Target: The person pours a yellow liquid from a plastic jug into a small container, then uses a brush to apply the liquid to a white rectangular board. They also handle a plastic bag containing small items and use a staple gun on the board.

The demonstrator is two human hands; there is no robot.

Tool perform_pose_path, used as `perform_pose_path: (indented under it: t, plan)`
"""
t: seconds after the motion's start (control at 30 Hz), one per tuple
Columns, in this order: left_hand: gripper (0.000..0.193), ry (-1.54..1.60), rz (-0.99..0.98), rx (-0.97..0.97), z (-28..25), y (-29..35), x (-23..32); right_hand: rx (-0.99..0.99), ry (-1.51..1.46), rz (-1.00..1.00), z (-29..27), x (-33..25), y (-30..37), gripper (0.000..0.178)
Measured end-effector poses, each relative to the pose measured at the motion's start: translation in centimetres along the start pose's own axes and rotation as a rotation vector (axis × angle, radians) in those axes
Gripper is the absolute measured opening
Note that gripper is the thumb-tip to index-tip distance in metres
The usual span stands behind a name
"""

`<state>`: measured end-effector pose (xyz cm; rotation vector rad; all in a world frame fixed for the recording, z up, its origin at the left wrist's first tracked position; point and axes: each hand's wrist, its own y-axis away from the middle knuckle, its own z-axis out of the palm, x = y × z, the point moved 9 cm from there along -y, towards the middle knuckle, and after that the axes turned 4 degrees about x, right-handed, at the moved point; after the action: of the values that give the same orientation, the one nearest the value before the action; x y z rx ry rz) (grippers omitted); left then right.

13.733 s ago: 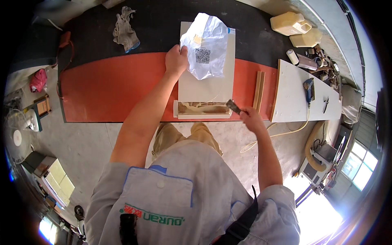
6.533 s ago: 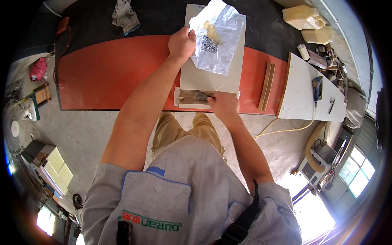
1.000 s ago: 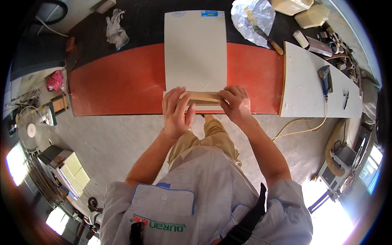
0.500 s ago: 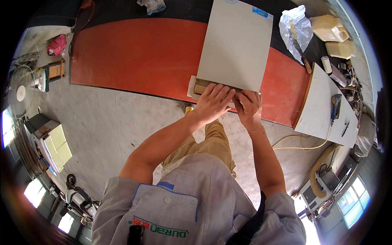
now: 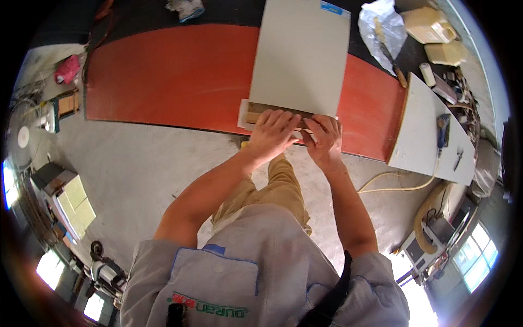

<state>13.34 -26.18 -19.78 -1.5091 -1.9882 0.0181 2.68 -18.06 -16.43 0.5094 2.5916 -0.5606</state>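
Observation:
A large light-grey panel (image 5: pixel 302 54) lies on the red-topped bench with its near end at the front edge. Along that end runs a brown edge strip (image 5: pixel 256 108), with a paler tan face showing at its left. My left hand (image 5: pixel 271 134) lies over the middle of the strip, fingers curled onto it and pressed close together. Beside it on the right, my right hand (image 5: pixel 325 139) grips the strip with bent fingers, its thumb on the near side. The fingertips partly hide the strip. A white piece (image 5: pixel 243 113) sticks out under the panel's left corner.
The red bench top (image 5: pixel 174 76) stretches left. On the right are a white board (image 5: pixel 427 136) bearing a blue-and-black corded tool (image 5: pixel 442 131), a brush-like tool (image 5: pixel 400 75) on crumpled plastic (image 5: pixel 381 24), and yellowish jugs (image 5: pixel 430 24). A glove (image 5: pixel 186 8) lies at the back.
The whole view has shifted, so the bench and panel appear farther left and slightly higher. My right-hand fingers have spread and shifted a little along the strip; my left hand stays on it.

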Motion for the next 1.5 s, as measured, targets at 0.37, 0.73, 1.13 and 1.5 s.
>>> perform_pose_path:
  t: [0.37,0.73,1.13,1.5]
  plan:
    - [0.074,0.029,-0.003,-0.063,1.1,-0.3,-0.1,0.169,-0.044,0.528,-3.3,7.2,7.4,0.018]
    - [0.082,-0.041,0.045,-0.078,1.5,-0.1,0.1,0.145,-0.075,0.698,-1.5,7.7,9.4,0.016]
    - [0.080,-0.085,0.056,-0.078,1.3,-0.1,0.1,0.128,-0.124,0.741,-1.0,8.2,9.5,0.016]
    - [0.082,-0.088,0.078,-0.045,1.0,0.0,0.2,0.130,-0.156,0.809,-0.8,8.5,9.8,0.018]
